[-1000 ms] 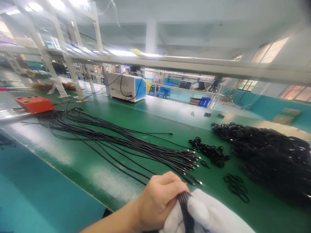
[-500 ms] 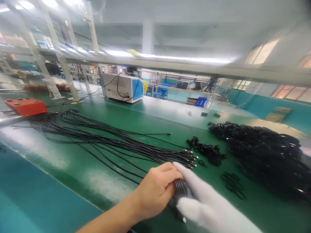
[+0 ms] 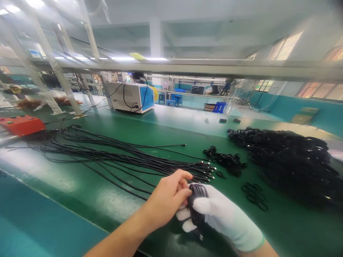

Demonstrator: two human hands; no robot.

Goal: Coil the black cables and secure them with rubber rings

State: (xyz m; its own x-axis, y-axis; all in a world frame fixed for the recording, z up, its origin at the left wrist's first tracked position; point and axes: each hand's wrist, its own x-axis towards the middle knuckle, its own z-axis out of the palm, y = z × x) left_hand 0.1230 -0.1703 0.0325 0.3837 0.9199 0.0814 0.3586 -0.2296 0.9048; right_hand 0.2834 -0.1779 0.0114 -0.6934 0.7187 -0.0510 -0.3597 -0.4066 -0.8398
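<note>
A black USB-type cable wound into a small coil (image 3: 198,194) is held low in front of me, with a metal plug end pointing down. My right hand (image 3: 222,210), in a white glove, is wrapped round the coil, its thumb across the front and fingertips showing below. My bare left hand (image 3: 171,192) pinches at the coil's left edge with thumb and curled fingers; the index finger reaches out over the top. Just beyond the hands, a long bundle of straight black cables (image 3: 128,153) lies on the green bench (image 3: 112,125), plug ends toward the right.
A large heap of coiled black cables (image 3: 289,160) covers the right side. Small black loops lie in a clump (image 3: 227,160) and a loose group (image 3: 253,194). An orange control box (image 3: 23,125) sits left, a white-and-blue machine (image 3: 131,98) behind. A shelf beam (image 3: 187,67) crosses overhead.
The gloved hand has closed round the coil, its fingers now showing underneath. My left hand has loosened, raising its index finger. The view has shifted slightly.
</note>
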